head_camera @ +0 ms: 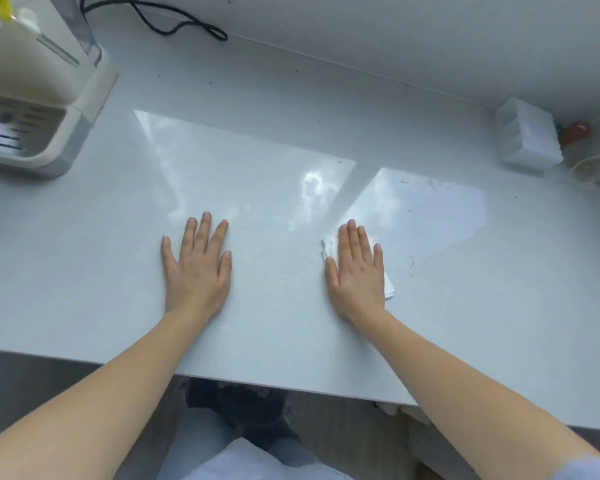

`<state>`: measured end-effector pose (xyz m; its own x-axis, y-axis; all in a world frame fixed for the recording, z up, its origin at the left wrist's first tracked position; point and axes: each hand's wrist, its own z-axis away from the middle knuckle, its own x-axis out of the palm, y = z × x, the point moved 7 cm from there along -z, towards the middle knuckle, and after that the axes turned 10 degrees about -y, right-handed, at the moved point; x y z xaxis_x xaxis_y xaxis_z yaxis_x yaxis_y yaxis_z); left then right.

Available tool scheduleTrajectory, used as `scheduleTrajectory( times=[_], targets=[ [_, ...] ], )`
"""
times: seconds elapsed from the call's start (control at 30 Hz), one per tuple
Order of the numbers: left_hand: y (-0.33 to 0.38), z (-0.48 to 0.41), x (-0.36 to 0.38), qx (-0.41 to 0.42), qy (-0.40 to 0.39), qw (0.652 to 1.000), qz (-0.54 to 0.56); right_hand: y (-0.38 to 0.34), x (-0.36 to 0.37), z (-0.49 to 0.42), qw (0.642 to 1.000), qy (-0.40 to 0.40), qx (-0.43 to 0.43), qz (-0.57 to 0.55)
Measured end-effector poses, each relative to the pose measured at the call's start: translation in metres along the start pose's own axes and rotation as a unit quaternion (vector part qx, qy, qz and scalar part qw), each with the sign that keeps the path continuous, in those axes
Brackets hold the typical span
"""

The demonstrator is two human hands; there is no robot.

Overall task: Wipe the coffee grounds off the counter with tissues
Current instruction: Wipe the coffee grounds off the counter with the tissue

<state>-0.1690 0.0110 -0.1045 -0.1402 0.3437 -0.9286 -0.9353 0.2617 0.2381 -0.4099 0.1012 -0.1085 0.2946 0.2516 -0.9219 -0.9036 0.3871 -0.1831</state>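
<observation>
Head view, right hand (357,271) flat on tissue (388,289) (no legible writing)

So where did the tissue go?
The tissue lies flat on the counter under the right hand, to the right of the empty left hand, with white edges peeking out past the palm.

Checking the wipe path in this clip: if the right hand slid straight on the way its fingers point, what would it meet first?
The right hand lies flat on the tissue, fingers pointing away toward the wall. That line crosses bare counter with only a few dark specks, so the way looks free up to the wall, though depth is hard to judge.
</observation>
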Motion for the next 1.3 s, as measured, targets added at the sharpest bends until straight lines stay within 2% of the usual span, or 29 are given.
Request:
scheduleTrajectory(
  times=[0.2, 0.37, 0.53, 0.63, 0.77, 0.87, 1.07, 1.13, 1.2, 1.23, 1.27, 1.3],
  targets=[
    [-0.003, -0.004, 0.006, -0.001, -0.011, 1.0, -0.01, -0.049, -0.032, -0.126, 0.999, 0.028, 0.03, -0.001],
    [-0.002, -0.005, 0.005, 0.005, -0.013, 1.0, -0.008, -0.104, -0.033, -0.162, 1.0, 0.025, 0.005, 0.001],
    [-0.005, -0.006, 0.004, 0.012, -0.006, 0.999, 0.04, -0.153, -0.002, -0.098, 0.997, 0.032, -0.075, 0.011],
    [-0.006, -0.001, -0.005, 0.027, 0.002, 0.987, 0.157, -0.169, 0.027, -0.037, 0.997, 0.003, -0.066, 0.049],
    [-0.013, 0.023, -0.007, 0.119, -0.052, 0.96, 0.25, -0.189, 0.063, 0.05, 0.995, -0.034, -0.083, 0.037],
    [-0.03, 0.053, -0.01, 0.171, -0.081, 0.939, 0.286, -0.202, 0.078, 0.093, 0.994, -0.052, -0.094, 0.011],
    [-0.07, 0.087, -0.03, 0.175, -0.067, 0.93, 0.316, -0.227, 0.087, 0.141, 0.993, -0.03, -0.111, -0.006],
    [-0.08, 0.09, -0.039, 0.163, -0.055, 0.932, 0.319, -0.233, 0.084, 0.147, 0.989, -0.047, -0.125, -0.07],
    [-0.089, 0.09, -0.051, 0.142, -0.047, 0.928, 0.342, -0.236, 0.076, 0.142, 0.965, -0.102, -0.106, -0.217],
    [-0.092, 0.089, -0.057, 0.129, -0.05, 0.923, 0.36, -0.236, 0.067, 0.138, 0.937, -0.133, -0.076, -0.313],
    [-0.092, 0.088, -0.063, 0.112, -0.061, 0.914, 0.385, -0.235, 0.055, 0.134, 0.894, -0.158, -0.04, -0.417],
    [-0.091, 0.086, -0.068, 0.09, -0.081, 0.9, 0.418, -0.235, 0.041, 0.131, 0.835, -0.175, -0.007, -0.521]
  ],
)
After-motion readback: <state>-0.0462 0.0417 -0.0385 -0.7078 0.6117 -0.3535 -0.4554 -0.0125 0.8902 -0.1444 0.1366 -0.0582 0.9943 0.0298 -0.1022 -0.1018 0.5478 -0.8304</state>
